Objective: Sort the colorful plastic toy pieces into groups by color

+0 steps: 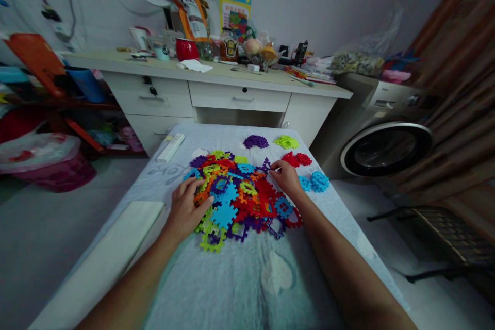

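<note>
A heap of flat plastic interlocking tiles (226, 214) in blue, red, green, orange and purple lies mid-table. My left hand (188, 207) rests on the heap's left side, fingers apart, holding nothing that I can see. At the heap's upper right, my right hand (285, 175) pinches a purple interlocking tile (265, 165) between thumb and fingers. Beyond that hand are small single-colour groups: a purple pile (256, 141), a lime green pile (286, 142), a red pile (297, 159) and a blue pile (319, 181).
The tiles lie on a cloth-covered table (247, 278). A long white box (170, 148) sits at its far left, and a pale board (112, 252) runs along the left edge. Behind stands a white desk (240, 95) with jars and books. To the right is a washing machine (371, 129).
</note>
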Action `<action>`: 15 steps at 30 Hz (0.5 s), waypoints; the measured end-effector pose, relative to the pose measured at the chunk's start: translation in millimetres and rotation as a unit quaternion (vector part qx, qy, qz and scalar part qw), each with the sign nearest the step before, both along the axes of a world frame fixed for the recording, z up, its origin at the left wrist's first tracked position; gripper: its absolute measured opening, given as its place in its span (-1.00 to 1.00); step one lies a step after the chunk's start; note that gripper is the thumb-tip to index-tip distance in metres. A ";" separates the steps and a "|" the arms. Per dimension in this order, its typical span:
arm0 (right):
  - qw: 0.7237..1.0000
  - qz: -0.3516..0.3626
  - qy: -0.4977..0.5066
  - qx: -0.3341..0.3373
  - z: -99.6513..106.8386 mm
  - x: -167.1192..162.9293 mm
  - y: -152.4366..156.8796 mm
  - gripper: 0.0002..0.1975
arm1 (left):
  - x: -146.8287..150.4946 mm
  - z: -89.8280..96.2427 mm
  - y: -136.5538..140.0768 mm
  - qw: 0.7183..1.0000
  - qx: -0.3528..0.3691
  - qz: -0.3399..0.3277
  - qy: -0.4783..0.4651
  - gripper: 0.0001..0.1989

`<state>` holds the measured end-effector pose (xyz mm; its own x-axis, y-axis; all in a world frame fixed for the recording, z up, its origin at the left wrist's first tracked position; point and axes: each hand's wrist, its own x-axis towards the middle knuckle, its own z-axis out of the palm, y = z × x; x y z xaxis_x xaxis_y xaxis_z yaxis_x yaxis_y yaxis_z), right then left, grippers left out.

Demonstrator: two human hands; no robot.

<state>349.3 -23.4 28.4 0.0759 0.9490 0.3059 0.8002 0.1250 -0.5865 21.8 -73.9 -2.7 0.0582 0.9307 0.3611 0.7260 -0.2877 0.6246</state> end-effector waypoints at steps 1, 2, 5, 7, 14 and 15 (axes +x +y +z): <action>1.000 -0.004 0.001 0.005 -0.7 -0.6 8.4 -0.91 | 0.0 -0.2 0.0 1.000 0.000 0.000 0.000 -0.54; 1.000 -0.010 0.004 0.009 -1.4 -1.5 17.6 -0.91 | 0.0 -0.3 0.1 1.000 -0.001 0.000 0.002 -0.54; 0.999 -0.036 0.014 0.014 -2.8 -5.4 47.2 -0.91 | 0.1 -1.0 0.7 1.000 -0.001 0.000 0.004 -0.54; 0.998 -0.060 0.016 0.013 -2.5 -8.4 66.2 -0.89 | 0.1 -1.5 1.1 1.000 0.000 0.001 0.002 -0.55; 0.993 -0.117 -0.002 -0.022 2.2 -16.6 113.8 -0.79 | 0.2 0.1 0.8 1.000 -0.006 0.002 -0.011 -0.57; 0.993 -0.119 -0.002 -0.025 2.3 -18.2 117.7 -0.78 | 0.5 0.9 0.6 1.000 -0.008 0.003 -0.015 -0.58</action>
